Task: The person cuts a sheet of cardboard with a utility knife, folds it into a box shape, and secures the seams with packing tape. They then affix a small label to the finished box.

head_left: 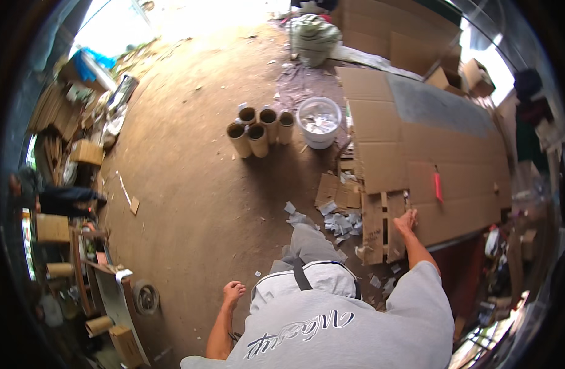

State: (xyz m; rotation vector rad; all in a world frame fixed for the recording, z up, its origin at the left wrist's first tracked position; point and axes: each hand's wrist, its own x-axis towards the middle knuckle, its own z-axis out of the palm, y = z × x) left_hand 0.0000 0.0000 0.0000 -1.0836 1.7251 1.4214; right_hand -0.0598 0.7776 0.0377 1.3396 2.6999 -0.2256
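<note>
Brown floor spreads through a cluttered workspace, a cardboard-topped bench along its right side. The right hand is at the bench's near left part, fingers bent beside a slotted brown piece; whether they grip anything cannot be told. The left hand hangs over the floor, well apart from the bench, its fingers curled with nothing visible in them; how tightly is too small to tell. Ahead and to the right of the right hand, a slim red object lies on the cardboard. Pale scraps lie to that hand's left, near some brown cardboard pieces. Farther ahead and leftward stands a white bucket holding pale bits; beside it, ahead of the left hand, five brown tubes stand clustered. Left of the left hand lies a round coil-like object; farther out, near a carton, is another person.
</note>
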